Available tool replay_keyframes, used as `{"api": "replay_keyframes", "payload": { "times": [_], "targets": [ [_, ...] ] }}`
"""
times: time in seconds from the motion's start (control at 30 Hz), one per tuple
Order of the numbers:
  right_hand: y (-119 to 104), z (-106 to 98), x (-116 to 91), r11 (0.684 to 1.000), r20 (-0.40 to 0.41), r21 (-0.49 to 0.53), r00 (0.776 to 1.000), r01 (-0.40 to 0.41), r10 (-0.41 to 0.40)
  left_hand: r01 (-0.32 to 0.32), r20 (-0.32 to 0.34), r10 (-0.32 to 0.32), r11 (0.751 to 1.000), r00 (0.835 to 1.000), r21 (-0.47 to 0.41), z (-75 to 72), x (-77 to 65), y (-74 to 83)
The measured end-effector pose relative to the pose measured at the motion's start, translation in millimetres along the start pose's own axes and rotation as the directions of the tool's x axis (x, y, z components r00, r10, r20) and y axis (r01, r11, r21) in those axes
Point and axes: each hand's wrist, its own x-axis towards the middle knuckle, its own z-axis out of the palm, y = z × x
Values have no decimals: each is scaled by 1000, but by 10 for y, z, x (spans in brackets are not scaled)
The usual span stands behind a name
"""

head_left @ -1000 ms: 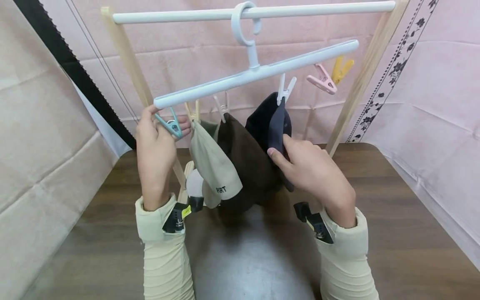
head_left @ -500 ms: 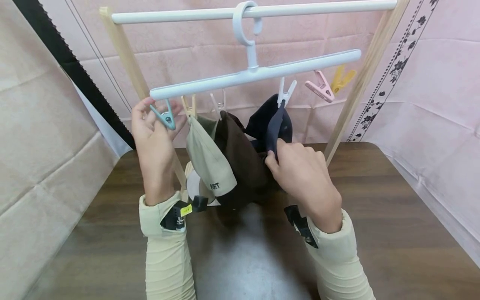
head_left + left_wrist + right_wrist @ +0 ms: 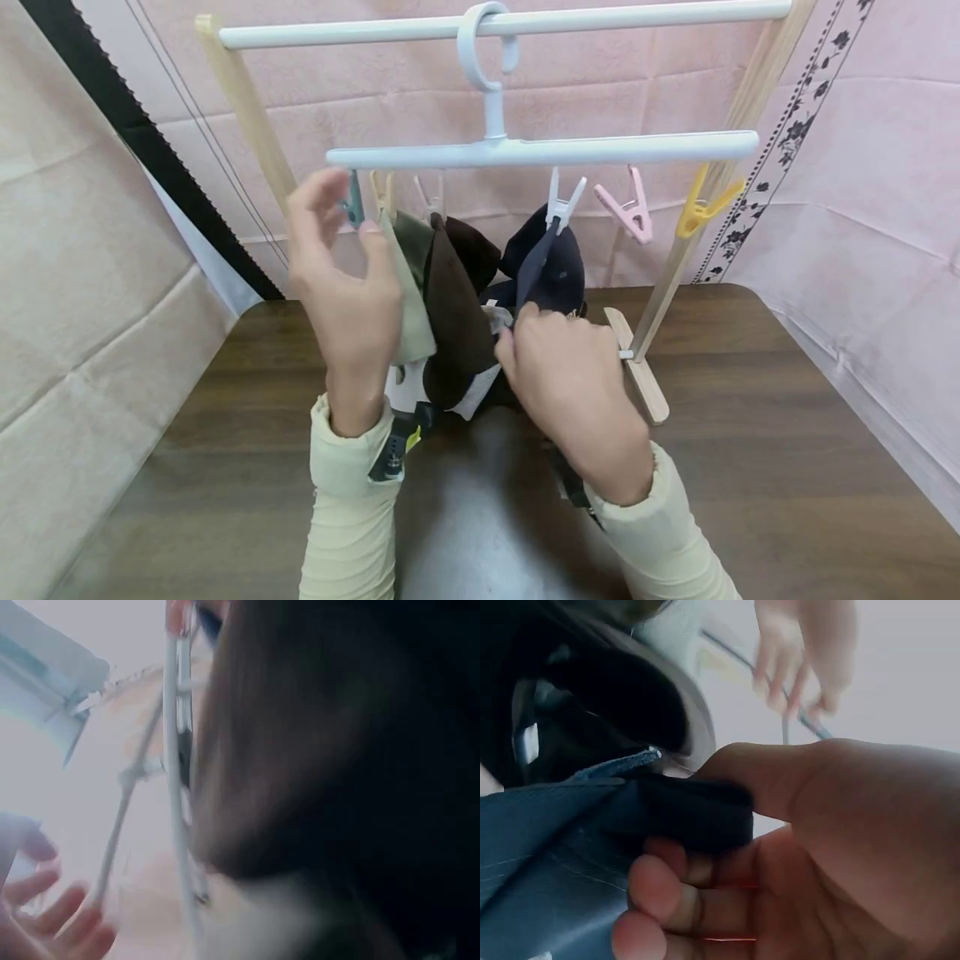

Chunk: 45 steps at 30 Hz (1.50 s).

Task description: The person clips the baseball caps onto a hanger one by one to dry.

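Note:
My right hand [image 3: 570,392] pinches the brim of a navy cap [image 3: 566,262], which hangs by its brim from a white clip [image 3: 561,204]. In the right wrist view the thumb and fingers close on the blue brim [image 3: 697,814]. My left hand [image 3: 347,292] is raised with loosely bent fingers, beside a teal clip [image 3: 354,200] at the left end of the light blue hanger [image 3: 555,150]. A dark brown cap [image 3: 453,308] and a sage green cap [image 3: 414,308] hang between the hands. The left wrist view is blurred, with the brown cap [image 3: 300,750] filling its right side.
A pink clip [image 3: 628,204] and a yellow clip [image 3: 705,204] hang on the hanger's right side, holding nothing. The hanger hooks over a white rod [image 3: 637,17] between wooden posts [image 3: 671,267]. The stand is on a dark wooden table [image 3: 787,433].
The hanger has swung from tilted, left end low, to nearly level. My left hand has come off its end and moved right. My right hand has moved down and left with the navy brim.

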Motion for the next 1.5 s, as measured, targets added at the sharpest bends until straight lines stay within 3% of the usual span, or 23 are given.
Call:
{"api": "replay_keyframes", "payload": {
  "times": [0.07, 0.1, 0.17, 0.23, 0.3, 0.37, 0.43, 0.57, 0.67, 0.8, 0.87, 0.97, 1.03, 1.13, 1.23, 1.37, 1.43, 1.5],
  "targets": [
    [-54, 15, -14, 1000, -26, 1, 999, 20, -20, -37, 144, 36, 999, 989, 4, 26, -55, 10],
    [-73, 16, -18, 1000, -36, 3, 999, 31, -30, -33, 233, 31, 999, 972, 6, 38, -77, 16],
    [-91, 17, -23, 999, -53, 5, 997, 52, -52, 22, 409, -23, 1000, 912, 7, 75, -111, 29],
    [-95, 16, -32, 996, -76, -3, 993, 87, -87, 88, 549, -114, 993, 828, 73, 118, -139, 35],
    [-98, 12, -44, 992, -95, -14, 987, 126, -127, 135, 633, -195, 981, 750, 142, 164, -151, 32],
    [-98, 8, -55, 986, -98, -31, 981, 164, -166, 140, 674, -234, 971, 701, 192, 195, -157, 26],
    [-88, -5, -59, 980, -77, -36, 977, 194, -196, 136, 688, -248, 967, 682, 215, 204, -155, 11],
    [10, -81, -43, 977, 16, 36, 978, 208, -209, 116, 683, -228, 971, 694, 207, 183, -134, -33],
    [157, -159, -8, 978, 83, 114, 979, 175, -185, 101, 678, -219, 973, 702, 209, 152, -115, -67],
    [388, -239, 74, 974, 164, 222, 984, 36, -73, 98, 668, -226, 969, 709, 225, 92, -93, -95],
    [501, -239, 124, 953, 174, 299, 985, -52, -1, 114, 652, -243, 965, 718, 234, 55, -83, -108],
    [654, -155, 218, 878, 130, 468, 990, -106, 50, 136, 622, -264, 960, 737, 245, 2, -67, -132],
    [735, -43, 292, 800, 90, 594, 995, -88, 43, 142, 606, -266, 959, 750, 245, -28, -58, -159],
    [798, 156, 400, 687, 67, 726, 997, -34, -21, 124, 599, -234, 968, 766, 220, -54, -41, -215],
    [799, 339, 471, 595, 70, 803, 992, 5, -102, 114, 611, -202, 977, 766, 181, -68, -27, -267],
    [779, 464, 498, 511, 67, 860, 988, 12, -136, 121, 607, -209, 976, 767, 183, -94, -11, -272],
    [775, 472, 504, 491, 49, 871, 991, 18, -123, 97, 580, -220, 967, 784, 236, -113, -11, -216],
    [776, 454, 505, 490, 30, 871, 994, 24, -103, 47, 537, -205, 955, 819, 294, -124, -18, -127]
  ]
}}
